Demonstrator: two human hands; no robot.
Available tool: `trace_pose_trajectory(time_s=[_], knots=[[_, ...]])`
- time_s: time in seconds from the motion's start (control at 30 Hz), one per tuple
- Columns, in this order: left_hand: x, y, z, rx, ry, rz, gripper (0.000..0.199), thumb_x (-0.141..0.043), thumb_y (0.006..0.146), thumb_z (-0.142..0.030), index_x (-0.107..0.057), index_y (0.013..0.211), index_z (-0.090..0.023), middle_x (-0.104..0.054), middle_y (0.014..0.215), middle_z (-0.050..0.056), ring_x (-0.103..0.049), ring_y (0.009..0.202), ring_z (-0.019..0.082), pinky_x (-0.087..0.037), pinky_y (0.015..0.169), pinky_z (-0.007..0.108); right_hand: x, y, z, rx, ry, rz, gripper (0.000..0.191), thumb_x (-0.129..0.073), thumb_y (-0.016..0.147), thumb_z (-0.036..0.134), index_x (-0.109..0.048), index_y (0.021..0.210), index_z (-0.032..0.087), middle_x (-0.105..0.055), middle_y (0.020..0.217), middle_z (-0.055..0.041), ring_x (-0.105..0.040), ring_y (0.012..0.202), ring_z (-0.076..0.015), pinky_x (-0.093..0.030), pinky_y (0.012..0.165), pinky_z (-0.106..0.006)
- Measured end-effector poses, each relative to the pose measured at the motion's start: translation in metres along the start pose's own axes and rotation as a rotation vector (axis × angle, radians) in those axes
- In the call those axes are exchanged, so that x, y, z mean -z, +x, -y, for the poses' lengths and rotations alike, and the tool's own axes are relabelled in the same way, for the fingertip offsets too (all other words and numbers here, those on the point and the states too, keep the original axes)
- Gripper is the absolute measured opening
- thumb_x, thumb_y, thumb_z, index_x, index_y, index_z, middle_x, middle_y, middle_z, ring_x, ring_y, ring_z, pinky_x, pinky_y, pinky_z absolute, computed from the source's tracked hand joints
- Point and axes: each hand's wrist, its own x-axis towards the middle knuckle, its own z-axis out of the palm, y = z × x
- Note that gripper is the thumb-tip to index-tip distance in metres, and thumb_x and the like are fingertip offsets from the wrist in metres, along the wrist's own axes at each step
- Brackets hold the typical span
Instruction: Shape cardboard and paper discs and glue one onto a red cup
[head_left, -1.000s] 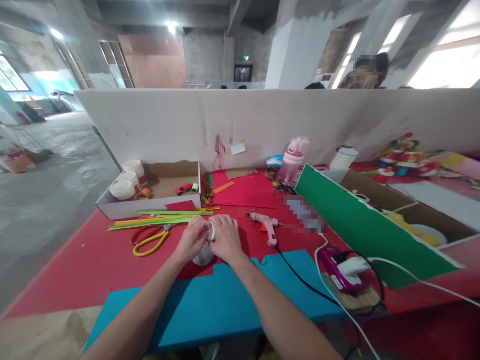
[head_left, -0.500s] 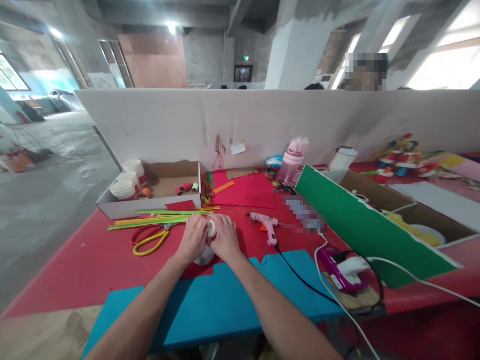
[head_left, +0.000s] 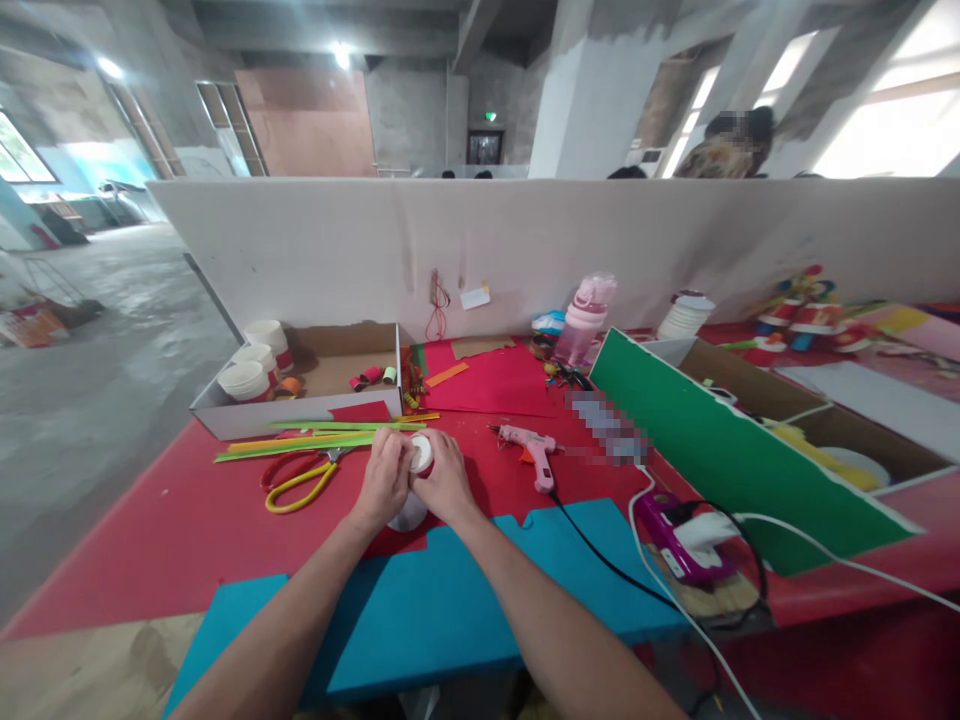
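Between my two hands, over the red table covering, is a small paper cup (head_left: 421,455) with a white round end on top and a bit of red on its side. My left hand (head_left: 386,470) is closed on the cup's left side, fingers bent against it. On the other side my right hand (head_left: 448,472) wraps round it. A white round piece (head_left: 409,514) shows below the hands; whether it joins the cup I cannot tell. Red-and-yellow-handled scissors or pliers (head_left: 301,482) lie left of my hands, and a pink glue gun (head_left: 534,452) lies to the right.
A shallow box (head_left: 255,412) with paper cups stands behind left, green and yellow strips (head_left: 300,440) before it. Blue foam (head_left: 450,610) lines the front edge. A purple power strip (head_left: 686,550), cables, a green-sided box (head_left: 720,450) and a pink bottle (head_left: 587,315) stand right.
My right hand's fingers have shifted slightly, so more of the cup's white end and side shows. Both hands stay in nearly the same place.
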Motion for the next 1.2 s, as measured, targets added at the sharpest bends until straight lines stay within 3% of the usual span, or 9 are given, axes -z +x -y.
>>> trace_pose_trajectory(time_s=[0.37, 0.7, 0.87, 1.0, 1.1, 1.2], knots=[[0.001, 0.002, 0.002, 0.079, -0.116, -0.055, 0.014, -0.041, 0.092, -0.022, -0.043, 0.079, -0.019, -0.045, 0.080, 0.003, -0.043, 0.075, 0.016, -0.038, 0.070, 0.031, 0.000, 0.001, -0.001, 0.015, 0.018, 0.003, 0.035, -0.058, 0.072, 0.021, -0.051, 0.106, 0.021, -0.060, 0.103, -0.0050, -0.053, 0.098, -0.0217, -0.043, 0.083, -0.035], [0.007, 0.002, 0.011, 0.310, -0.370, -0.115, 0.013, -0.042, 0.092, -0.029, -0.047, 0.083, -0.020, -0.049, 0.079, 0.000, -0.048, 0.074, 0.014, -0.041, 0.070, 0.027, 0.004, -0.001, 0.001, 0.051, -0.032, 0.011, 0.042, -0.059, 0.069, 0.017, -0.050, 0.109, 0.021, -0.059, 0.106, -0.0054, -0.052, 0.101, -0.0226, -0.042, 0.086, -0.036], [0.009, 0.002, 0.010, 0.270, -0.333, -0.101, 0.013, -0.044, 0.091, -0.030, -0.048, 0.084, -0.020, -0.051, 0.081, 0.002, -0.050, 0.076, 0.015, -0.043, 0.074, 0.030, 0.008, 0.001, 0.002, 0.015, -0.137, -0.007, 0.044, -0.059, 0.068, 0.016, -0.051, 0.111, 0.022, -0.059, 0.108, -0.0067, -0.050, 0.104, -0.0241, -0.041, 0.087, -0.038], [0.012, 0.005, 0.003, 0.245, -0.405, -0.071, 0.014, -0.047, 0.090, -0.030, -0.048, 0.080, -0.019, -0.058, 0.097, 0.007, -0.055, 0.088, 0.017, -0.045, 0.084, 0.034, 0.012, 0.005, -0.005, -0.036, -0.233, -0.065, 0.045, -0.059, 0.069, 0.017, -0.050, 0.113, 0.021, -0.057, 0.112, -0.0087, -0.048, 0.106, -0.0257, -0.040, 0.087, -0.039], [0.023, 0.011, 0.005, 0.345, -0.562, -0.081, 0.013, -0.049, 0.089, -0.030, -0.047, 0.083, -0.019, -0.063, 0.097, 0.007, -0.060, 0.077, 0.014, -0.049, 0.077, 0.033, 0.014, 0.008, -0.014, -0.025, -0.233, -0.099, 0.046, -0.059, 0.070, 0.018, -0.050, 0.115, 0.020, -0.057, 0.112, -0.0089, -0.048, 0.105, -0.0257, -0.040, 0.087, -0.038], [0.057, 0.013, 0.021, 0.472, -0.558, -0.251, 0.020, -0.062, 0.080, -0.031, -0.047, 0.086, -0.019, -0.066, 0.081, 0.002, -0.062, 0.063, 0.013, -0.052, 0.067, 0.030, 0.017, 0.010, -0.021, -0.019, -0.211, -0.115, 0.046, -0.058, 0.069, 0.018, -0.050, 0.115, 0.019, -0.058, 0.111, -0.0098, -0.049, 0.105, -0.0260, -0.041, 0.088, -0.038]])
